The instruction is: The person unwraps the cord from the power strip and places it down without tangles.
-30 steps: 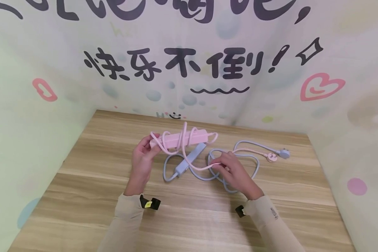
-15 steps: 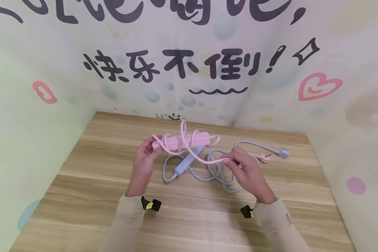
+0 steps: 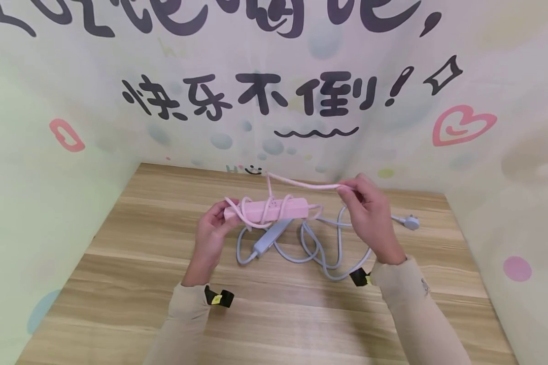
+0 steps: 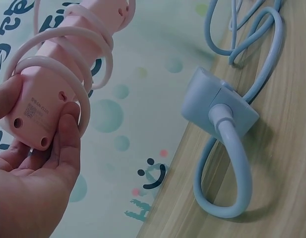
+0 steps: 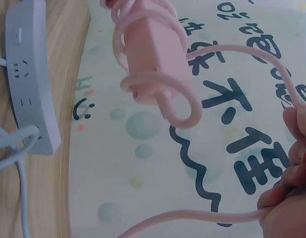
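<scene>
A pink power strip (image 3: 287, 209) is held up by its left end in my left hand (image 3: 210, 230), thumb on one side and fingers on the other. Its pink cord (image 3: 301, 184) winds around the body in several loops. From the strip the cord runs up and across to my right hand (image 3: 370, 218), which grips it between thumb and fingers. In the right wrist view a further length of pink cord (image 5: 187, 215) leaves the hand's lower side. Below, a blue power strip (image 3: 270, 238) lies on the table. The pink plug is hidden in the head view.
Blue cord (image 3: 308, 258) lies in loose loops right of the blue strip, ending in a blue plug (image 3: 411, 222) at the right. A wood-grain table (image 3: 274, 324) carries it all. A printed wall sheet (image 3: 201, 142) rises behind the table's back edge.
My right hand has moved right and up with the pink cord, drawing it above the strip. The left hand and pink strip have shifted slightly right. The pink plug has gone from sight.
</scene>
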### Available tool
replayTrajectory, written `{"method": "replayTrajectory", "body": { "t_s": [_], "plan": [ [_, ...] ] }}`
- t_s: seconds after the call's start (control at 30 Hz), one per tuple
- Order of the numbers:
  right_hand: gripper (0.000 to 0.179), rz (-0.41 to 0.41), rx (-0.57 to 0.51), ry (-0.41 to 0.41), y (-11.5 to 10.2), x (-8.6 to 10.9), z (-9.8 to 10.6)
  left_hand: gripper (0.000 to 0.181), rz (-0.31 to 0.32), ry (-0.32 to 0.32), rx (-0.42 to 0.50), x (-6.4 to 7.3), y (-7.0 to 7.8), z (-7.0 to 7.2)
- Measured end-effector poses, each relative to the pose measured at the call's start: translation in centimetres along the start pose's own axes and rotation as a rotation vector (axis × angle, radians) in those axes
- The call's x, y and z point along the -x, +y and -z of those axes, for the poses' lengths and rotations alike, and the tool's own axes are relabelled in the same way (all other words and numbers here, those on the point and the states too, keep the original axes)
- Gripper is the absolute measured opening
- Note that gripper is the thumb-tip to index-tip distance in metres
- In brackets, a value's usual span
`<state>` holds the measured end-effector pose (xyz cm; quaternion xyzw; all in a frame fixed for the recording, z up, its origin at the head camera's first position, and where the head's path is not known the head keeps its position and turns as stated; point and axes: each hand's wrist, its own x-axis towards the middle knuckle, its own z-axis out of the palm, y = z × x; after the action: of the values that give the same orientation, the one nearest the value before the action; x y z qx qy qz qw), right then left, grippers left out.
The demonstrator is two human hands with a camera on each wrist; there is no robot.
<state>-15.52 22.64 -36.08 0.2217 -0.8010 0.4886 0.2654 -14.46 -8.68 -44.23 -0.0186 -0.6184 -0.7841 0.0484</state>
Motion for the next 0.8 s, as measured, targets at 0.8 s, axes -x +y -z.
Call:
{"method": "replayTrajectory", "body": {
  "t_s": [0.8],
  "plan": [
    [0.028,-0.461,0.107,-0.074,7.5,0.0,-1.1,0.033,-0.033,-0.095,0.033,0.0,-0.3,0.3]
  ]
}}
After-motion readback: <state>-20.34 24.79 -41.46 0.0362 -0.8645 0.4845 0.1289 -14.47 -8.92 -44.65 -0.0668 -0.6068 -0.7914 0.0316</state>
